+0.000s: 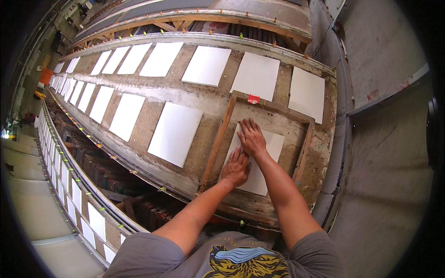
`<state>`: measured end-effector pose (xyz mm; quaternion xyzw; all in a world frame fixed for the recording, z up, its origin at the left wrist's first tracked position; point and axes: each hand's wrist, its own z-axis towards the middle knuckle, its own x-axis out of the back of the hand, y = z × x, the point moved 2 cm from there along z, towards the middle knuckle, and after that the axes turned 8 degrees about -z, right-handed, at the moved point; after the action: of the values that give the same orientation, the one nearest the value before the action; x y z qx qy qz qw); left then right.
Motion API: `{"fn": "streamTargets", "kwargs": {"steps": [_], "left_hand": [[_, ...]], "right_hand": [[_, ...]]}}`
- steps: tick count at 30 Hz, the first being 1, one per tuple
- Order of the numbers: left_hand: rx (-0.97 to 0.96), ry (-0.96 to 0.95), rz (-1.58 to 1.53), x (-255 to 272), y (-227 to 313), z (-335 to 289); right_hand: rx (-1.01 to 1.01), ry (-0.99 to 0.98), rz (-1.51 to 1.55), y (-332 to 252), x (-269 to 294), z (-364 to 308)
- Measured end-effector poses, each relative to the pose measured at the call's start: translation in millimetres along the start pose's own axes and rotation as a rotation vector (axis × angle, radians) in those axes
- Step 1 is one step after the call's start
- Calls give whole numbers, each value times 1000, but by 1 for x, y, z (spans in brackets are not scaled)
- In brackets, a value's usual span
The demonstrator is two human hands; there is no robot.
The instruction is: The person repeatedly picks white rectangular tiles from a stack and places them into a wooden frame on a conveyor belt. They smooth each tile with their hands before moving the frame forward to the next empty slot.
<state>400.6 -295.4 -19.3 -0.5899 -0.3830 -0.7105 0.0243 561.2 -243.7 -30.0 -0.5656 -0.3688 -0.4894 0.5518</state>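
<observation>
A wooden screen frame [217, 143] lies at the near right end of a long, stained work table [211, 96]. Inside its border is a white rectangular sheet [273, 148]; whether a fine mesh covers the sheet cannot be told. My left hand [236, 169] rests palm down on the sheet's left part, fingers stretched out. Slightly farther off, my right hand [252, 137] lies flat near the sheet's far left corner, its fingers extended. The two hands are close together, and neither grips anything. A small red tag [253, 98] sits on the frame's far bar.
Two rows of white sheets, one including this sheet [176, 133], run along the table to the far left. Small coloured clips [162, 189] line its edges. Another table with white sheets [96, 221] stands at left, a dark-topped one [185, 14] beyond. A grey wall [389, 153] rises at right.
</observation>
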Motion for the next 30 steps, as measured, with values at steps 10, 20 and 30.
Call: {"fn": "streamTargets", "kwargs": {"steps": [10, 20, 30], "left_hand": [[26, -51, 24, 2, 5, 5], [-13, 73, 62, -4, 2, -1], [-43, 66, 96, -11, -10, 3]], "right_hand": [[1, -81, -50, 6, 10, -9], [-276, -70, -93, 5, 30, -105], [-234, -159, -150, -5, 39, -188]]}}
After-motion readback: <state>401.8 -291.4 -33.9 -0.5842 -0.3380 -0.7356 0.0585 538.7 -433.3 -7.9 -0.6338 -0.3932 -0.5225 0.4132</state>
